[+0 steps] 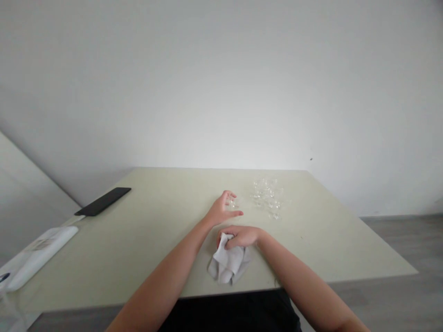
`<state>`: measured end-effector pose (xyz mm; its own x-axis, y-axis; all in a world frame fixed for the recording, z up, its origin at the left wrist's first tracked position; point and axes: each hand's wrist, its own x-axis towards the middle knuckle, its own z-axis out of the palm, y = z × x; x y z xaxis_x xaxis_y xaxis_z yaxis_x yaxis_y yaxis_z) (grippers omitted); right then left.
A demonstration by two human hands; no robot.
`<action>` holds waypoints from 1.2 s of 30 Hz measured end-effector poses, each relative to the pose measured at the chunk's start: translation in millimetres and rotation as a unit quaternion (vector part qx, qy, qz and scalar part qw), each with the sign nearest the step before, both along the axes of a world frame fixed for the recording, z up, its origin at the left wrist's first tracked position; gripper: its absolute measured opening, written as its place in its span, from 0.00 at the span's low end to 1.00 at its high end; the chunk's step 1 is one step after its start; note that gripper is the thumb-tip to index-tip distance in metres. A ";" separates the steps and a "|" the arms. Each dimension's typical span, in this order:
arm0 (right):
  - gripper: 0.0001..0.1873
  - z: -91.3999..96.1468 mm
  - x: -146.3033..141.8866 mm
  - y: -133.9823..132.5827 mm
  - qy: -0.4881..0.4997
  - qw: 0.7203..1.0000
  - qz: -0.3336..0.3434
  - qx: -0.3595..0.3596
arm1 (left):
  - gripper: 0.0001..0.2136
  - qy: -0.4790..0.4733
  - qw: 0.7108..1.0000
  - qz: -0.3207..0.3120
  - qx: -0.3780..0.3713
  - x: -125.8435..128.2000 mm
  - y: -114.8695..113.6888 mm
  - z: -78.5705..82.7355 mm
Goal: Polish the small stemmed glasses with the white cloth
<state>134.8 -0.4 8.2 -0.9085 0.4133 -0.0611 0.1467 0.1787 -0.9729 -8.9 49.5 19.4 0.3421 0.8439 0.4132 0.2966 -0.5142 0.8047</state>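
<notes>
My left hand [223, 208] is over the middle of the table, its fingers curved and the thumb stretched out apart from them. A small clear, glass-like piece [234, 203] is in the space by its fingertips; whether the fingers touch it is hard to see. Closer to me, my right hand [240, 235] is closed on a crumpled white cloth [228, 263], which hangs down onto the tabletop. To the right of my left hand, several similar clear pieces [267, 193] stand in a cluster; their exact shape is too faint to make out.
The pale greenish table [155, 198] reaches back to a white wall [221, 83]. A flat black object [104, 201] lies along its left edge. Nearer on that side is a white plastic-looking package [44, 253]. Grey floor [398, 235] shows on the right.
</notes>
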 end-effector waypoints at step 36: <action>0.08 26.4 -1.4 -12.7 -0.142 0.986 0.009 0.087 | 0.18 0.350 0.873 -0.230 0.249 42.9 10.0 -36.0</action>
